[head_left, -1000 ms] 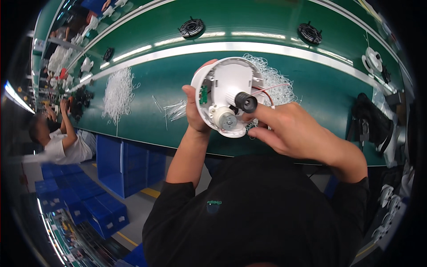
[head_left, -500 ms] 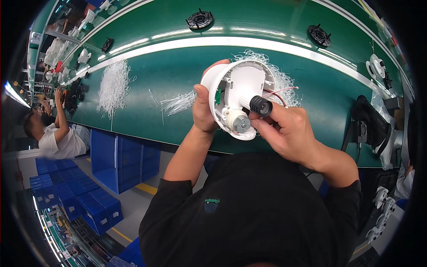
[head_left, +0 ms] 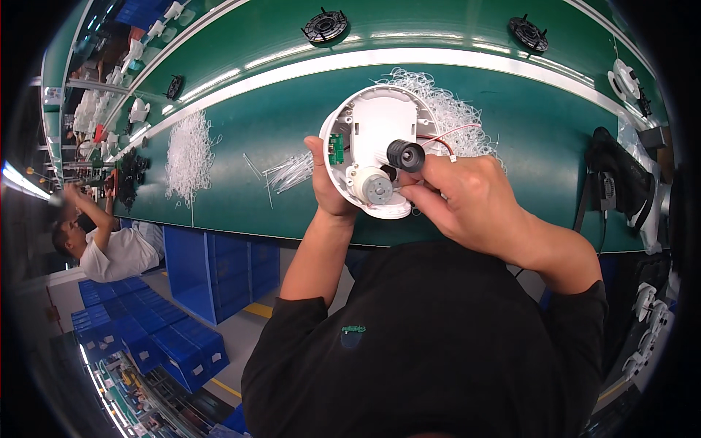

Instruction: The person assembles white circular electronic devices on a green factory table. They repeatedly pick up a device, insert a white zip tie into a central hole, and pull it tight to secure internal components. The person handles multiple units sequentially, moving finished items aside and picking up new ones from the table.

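Note:
My left hand (head_left: 330, 188) is wrapped round the left side of a white, round plastic housing (head_left: 382, 124), held above the bench with its open side toward me. Inside are a small green circuit board (head_left: 336, 149), a silver-faced motor (head_left: 378, 191) at the bottom and a black ribbed cylinder (head_left: 404, 155). Thin red and white wires (head_left: 442, 136) stick out on the right. My right hand (head_left: 473, 198) has thumb and forefinger pinched together between motor and cylinder. Whatever lies between those fingertips is too small to make out.
Looped white plastic ties lie in a left pile (head_left: 190, 155) and another pile (head_left: 454, 109) behind the housing. Straight ties (head_left: 289, 172) lie between. Black round parts (head_left: 326, 27) sit beyond the bench strip. A black bag-like object (head_left: 622, 179) is right; blue crates (head_left: 175, 350) and a co-worker (head_left: 120, 250) are left.
The housing has turned to face me more, and its green board now shows more fully. My right hand keeps its pinch beside the motor. The whole view has shifted slightly.

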{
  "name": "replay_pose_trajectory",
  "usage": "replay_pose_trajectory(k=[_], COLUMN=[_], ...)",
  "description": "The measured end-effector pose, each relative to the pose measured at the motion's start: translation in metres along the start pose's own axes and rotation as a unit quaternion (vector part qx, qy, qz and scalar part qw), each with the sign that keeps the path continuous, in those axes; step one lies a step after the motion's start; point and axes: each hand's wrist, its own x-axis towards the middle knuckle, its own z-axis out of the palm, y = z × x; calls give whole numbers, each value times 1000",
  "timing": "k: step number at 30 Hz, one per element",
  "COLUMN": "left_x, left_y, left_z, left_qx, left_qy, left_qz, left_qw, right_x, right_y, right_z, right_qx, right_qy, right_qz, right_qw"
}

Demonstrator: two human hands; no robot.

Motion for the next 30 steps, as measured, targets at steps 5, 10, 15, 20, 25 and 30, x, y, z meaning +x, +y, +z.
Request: replay_pose_trajectory(k=[5,10,15,20,25,30], left_x=[-4,-9,-6,-5,-6,-11], left_y=[-4,-10,-9,-7,-9,-10], left_z=[-4,-10,-6,-5,-5,-14], left_qx=[-22,-57,-25,-3,-31,-39], left_qy=[40,12,11,21,-21,-5], left_qz=[3,1,3,-2,6,16], left_qw=[999,998,1000,1000,999,999], right_x=[5,13,17,18,16,14], right_y=[-4,-4,-3,0,1,1], right_z=[1,-4,-12,-18,-13,-9], right_qx=[-5,-32,-34,-14,47,36], right_qy=[12,-3,-35,-54,-31,-29], right_qz=[-10,1,16,23,23,5], right_qw=[1000,999,999,998,998,999])
